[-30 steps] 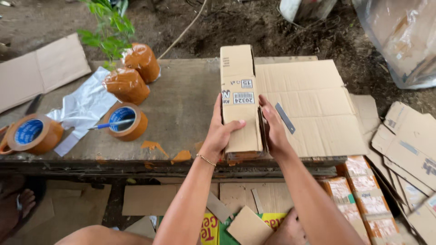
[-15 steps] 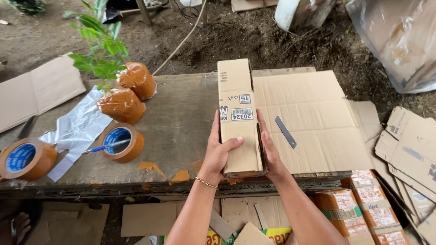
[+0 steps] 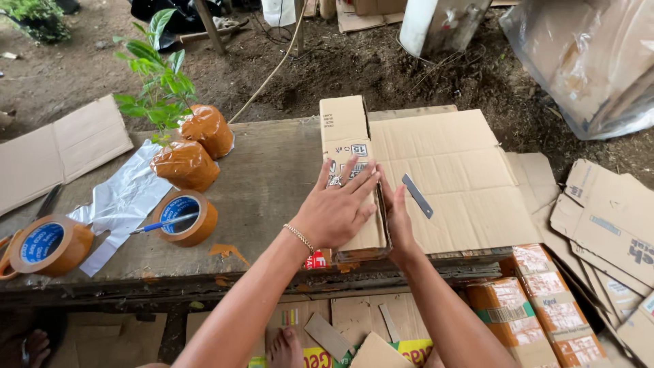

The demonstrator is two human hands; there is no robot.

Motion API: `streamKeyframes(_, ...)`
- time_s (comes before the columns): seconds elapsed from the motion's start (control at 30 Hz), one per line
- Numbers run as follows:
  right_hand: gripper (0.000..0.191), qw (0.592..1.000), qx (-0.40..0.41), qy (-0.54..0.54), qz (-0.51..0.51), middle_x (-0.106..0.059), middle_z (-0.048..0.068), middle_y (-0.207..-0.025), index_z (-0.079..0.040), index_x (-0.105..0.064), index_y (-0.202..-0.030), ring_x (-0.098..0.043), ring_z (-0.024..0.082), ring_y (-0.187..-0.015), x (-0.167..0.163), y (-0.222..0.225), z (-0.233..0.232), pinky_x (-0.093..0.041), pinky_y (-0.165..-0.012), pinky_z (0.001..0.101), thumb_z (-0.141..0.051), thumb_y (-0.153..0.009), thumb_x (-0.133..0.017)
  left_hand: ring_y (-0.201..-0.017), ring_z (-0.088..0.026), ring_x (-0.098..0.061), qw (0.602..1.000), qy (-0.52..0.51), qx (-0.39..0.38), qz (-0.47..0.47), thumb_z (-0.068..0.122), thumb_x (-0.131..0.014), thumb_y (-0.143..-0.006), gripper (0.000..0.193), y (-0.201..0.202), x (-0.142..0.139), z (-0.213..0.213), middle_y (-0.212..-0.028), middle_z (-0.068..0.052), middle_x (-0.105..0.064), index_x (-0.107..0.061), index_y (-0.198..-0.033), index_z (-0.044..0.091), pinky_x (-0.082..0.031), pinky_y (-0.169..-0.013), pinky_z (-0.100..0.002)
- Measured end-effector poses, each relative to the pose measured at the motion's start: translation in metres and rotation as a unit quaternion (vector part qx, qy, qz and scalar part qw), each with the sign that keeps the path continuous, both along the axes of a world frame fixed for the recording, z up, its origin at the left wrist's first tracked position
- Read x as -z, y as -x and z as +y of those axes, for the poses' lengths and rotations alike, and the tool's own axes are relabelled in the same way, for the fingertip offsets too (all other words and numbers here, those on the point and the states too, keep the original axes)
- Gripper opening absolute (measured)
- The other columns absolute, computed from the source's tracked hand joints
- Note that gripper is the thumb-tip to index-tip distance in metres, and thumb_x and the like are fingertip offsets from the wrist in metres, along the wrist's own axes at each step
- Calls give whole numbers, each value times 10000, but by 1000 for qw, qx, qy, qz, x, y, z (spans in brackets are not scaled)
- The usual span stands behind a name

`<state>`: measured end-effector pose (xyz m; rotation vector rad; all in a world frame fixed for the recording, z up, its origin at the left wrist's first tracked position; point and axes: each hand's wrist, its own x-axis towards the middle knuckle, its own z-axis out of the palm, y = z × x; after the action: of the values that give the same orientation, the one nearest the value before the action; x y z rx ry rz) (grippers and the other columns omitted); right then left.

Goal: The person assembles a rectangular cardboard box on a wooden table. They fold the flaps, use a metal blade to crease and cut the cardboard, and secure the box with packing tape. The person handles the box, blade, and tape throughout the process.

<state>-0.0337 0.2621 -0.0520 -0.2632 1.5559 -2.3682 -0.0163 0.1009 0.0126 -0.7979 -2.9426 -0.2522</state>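
Observation:
A narrow folded cardboard box (image 3: 346, 136) lies lengthwise on the worn wooden table (image 3: 266, 184), near its front edge. My left hand (image 3: 337, 208) lies flat on top of the box with fingers spread, pressing it down. My right hand (image 3: 396, 221) is set edge-on against the box's right side. To the right a large flat sheet of cardboard (image 3: 456, 180) is spread on the table, with a small grey cutter blade (image 3: 417, 195) lying on it.
Two rolls of brown tape (image 3: 182, 217) (image 3: 45, 244) sit at the left, a blue pen across the nearer one. Behind them stand two seedlings in orange bags (image 3: 187, 163) and a silver plastic sheet (image 3: 119, 201). Flat cartons (image 3: 606, 218) and printed packs (image 3: 538, 307) lie at the right.
My left hand has moved from gripping the box's left side to lying flat on its top. The camera view has shifted slightly; the box stays in place.

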Motion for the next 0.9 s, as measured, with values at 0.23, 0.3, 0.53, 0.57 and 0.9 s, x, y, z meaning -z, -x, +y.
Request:
streamKeyframes(0.23,650,997,44,-63,16,-247,24,-1712,-173,-271,-1626,-239,200,-1562,9,4,-2,-174,-1244,346,-468,-1058,-157,-1565,-317,-82,997,-24,-35,-57,467,-487,-916,861,2,-6,6,-1691,-171,-167,-227,-1583,-11,-8,-1245,-534)
streamKeyframes(0.3,635,998,45,-26,21,-270,35,-1706,-162,-283,-1624,-268,211,-1554,9,4,-2,-191,-1243,343,-443,-1070,-155,-1582,-330,-11,997,4,-63,-55,491,-560,-856,985,4,-7,9,-1693,-222,-98,-184,-1571,-73,4,-1247,-515)
streamKeyframes(0.53,596,988,85,-43,-121,-323,50,-1666,-169,-284,-1602,-318,187,-1516,8,13,-4,-261,-1209,336,-419,-1067,-200,-1569,-335,107,984,-32,-96,-148,586,-608,-828,1144,9,-7,10,-1675,-253,42,-53,-1565,-90,38,-1233,-530)
streamKeyframes(0.57,572,984,95,-75,-127,-344,76,-1658,-164,-298,-1597,-342,194,-1507,7,17,-5,-280,-1199,338,-388,-1074,-248,-1569,-333,112,983,-38,-99,-153,579,-630,-819,1157,10,-7,10,-1677,-247,46,-48,-1566,-85,43,-1230,-537)
streamKeyframes(0.9,247,947,233,-215,-47,-644,104,-876,1,-639,-1138,-566,193,-741,28,35,5,-476,-653,337,-44,-903,-572,-1616,-272,-68,988,-58,-82,-121,475,-624,-879,580,-6,-17,16,-1692,72,-263,-490,-1435,378,8,-1223,-687)
